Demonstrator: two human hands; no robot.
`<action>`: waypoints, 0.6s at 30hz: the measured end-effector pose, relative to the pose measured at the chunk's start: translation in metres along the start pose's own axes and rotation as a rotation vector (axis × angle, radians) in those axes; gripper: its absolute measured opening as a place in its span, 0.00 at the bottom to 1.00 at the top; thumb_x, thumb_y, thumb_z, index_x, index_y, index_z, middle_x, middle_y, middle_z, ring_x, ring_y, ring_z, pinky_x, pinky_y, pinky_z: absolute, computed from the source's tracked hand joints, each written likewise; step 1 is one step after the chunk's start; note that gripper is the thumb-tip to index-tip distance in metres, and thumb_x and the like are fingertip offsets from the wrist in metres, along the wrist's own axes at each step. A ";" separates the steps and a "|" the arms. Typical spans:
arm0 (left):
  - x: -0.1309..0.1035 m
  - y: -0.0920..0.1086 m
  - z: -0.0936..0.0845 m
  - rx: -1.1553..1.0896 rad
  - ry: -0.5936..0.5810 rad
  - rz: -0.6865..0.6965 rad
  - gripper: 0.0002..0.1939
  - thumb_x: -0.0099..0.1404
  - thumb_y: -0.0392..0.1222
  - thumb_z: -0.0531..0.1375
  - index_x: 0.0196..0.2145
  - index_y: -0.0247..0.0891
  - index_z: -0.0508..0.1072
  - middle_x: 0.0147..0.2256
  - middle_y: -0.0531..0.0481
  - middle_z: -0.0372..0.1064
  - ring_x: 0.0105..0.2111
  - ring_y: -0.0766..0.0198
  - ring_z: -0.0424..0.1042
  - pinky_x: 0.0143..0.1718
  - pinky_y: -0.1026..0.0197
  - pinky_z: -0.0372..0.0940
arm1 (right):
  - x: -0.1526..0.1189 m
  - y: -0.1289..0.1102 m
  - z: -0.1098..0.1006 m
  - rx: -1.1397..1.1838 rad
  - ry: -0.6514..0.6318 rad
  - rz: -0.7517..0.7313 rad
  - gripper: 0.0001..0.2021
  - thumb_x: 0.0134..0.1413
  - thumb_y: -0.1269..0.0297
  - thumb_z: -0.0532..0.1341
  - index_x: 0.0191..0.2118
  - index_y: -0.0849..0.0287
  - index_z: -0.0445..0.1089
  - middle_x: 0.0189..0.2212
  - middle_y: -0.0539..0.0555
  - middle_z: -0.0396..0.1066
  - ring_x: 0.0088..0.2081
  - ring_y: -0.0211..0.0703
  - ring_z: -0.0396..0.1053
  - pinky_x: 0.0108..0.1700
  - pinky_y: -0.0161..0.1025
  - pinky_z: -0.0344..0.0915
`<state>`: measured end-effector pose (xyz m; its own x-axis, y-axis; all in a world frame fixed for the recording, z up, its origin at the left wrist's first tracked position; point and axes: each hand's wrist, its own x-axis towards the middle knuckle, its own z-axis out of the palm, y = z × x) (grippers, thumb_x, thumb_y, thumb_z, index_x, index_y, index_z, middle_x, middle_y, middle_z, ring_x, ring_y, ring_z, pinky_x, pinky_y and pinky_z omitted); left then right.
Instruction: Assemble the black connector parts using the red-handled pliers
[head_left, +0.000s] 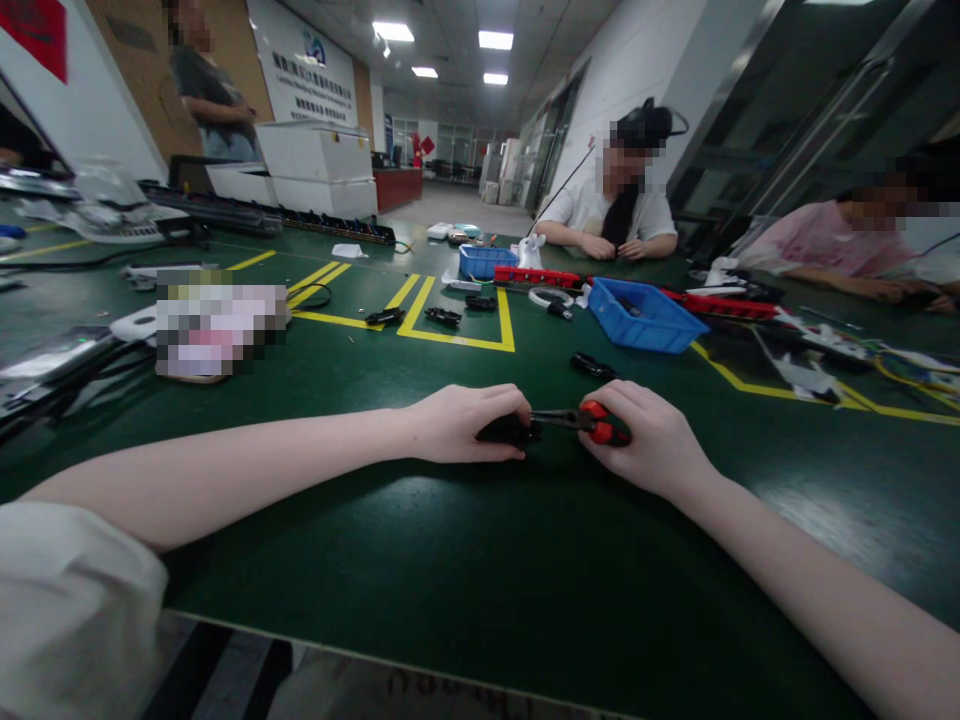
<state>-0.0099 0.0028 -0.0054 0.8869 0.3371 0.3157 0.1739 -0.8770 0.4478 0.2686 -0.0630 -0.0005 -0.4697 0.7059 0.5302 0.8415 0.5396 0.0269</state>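
My left hand (471, 424) is closed around a small black part (510, 430) just above the green table (450, 560). My right hand (649, 435) grips red-handled pliers (598, 422), whose metal jaws point left and reach the black part. Whether the jaws are clamped on it I cannot tell. Another black part (592, 366) lies just beyond my right hand. Farther back, black pieces (443, 316) lie in and beside a yellow-taped rectangle (457, 342).
A blue bin (645, 318) with dark pieces stands behind my right hand, and a smaller blue bin (486, 262) farther back. Red strips (540, 277) lie between them. A phone-like object (221, 335) and cables are at left. Two people sit across the table; another stands at back left.
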 end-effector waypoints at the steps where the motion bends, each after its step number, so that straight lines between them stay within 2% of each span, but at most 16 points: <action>1: 0.000 -0.001 0.000 -0.005 0.000 0.011 0.15 0.67 0.46 0.63 0.48 0.39 0.66 0.47 0.47 0.69 0.40 0.63 0.73 0.37 0.64 0.66 | 0.000 0.000 -0.001 -0.005 -0.005 -0.005 0.06 0.55 0.64 0.62 0.38 0.56 0.69 0.36 0.57 0.73 0.37 0.50 0.71 0.38 0.46 0.68; 9: 0.000 -0.002 0.000 -0.001 0.004 0.042 0.14 0.67 0.46 0.62 0.47 0.38 0.67 0.45 0.48 0.68 0.38 0.64 0.71 0.35 0.64 0.64 | 0.001 -0.001 -0.001 -0.072 -0.041 -0.075 0.06 0.54 0.65 0.61 0.40 0.57 0.68 0.36 0.58 0.73 0.36 0.50 0.71 0.38 0.45 0.67; 18: 0.000 -0.002 -0.001 -0.021 -0.014 0.029 0.14 0.67 0.47 0.63 0.47 0.39 0.69 0.44 0.48 0.70 0.38 0.63 0.72 0.36 0.64 0.64 | -0.001 0.000 0.002 -0.055 -0.069 -0.078 0.06 0.53 0.65 0.61 0.38 0.56 0.69 0.34 0.56 0.73 0.35 0.49 0.70 0.36 0.44 0.66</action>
<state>-0.0106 0.0048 -0.0051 0.8976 0.3062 0.3171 0.1387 -0.8790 0.4561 0.2684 -0.0631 -0.0028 -0.5500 0.6934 0.4656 0.8140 0.5698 0.1130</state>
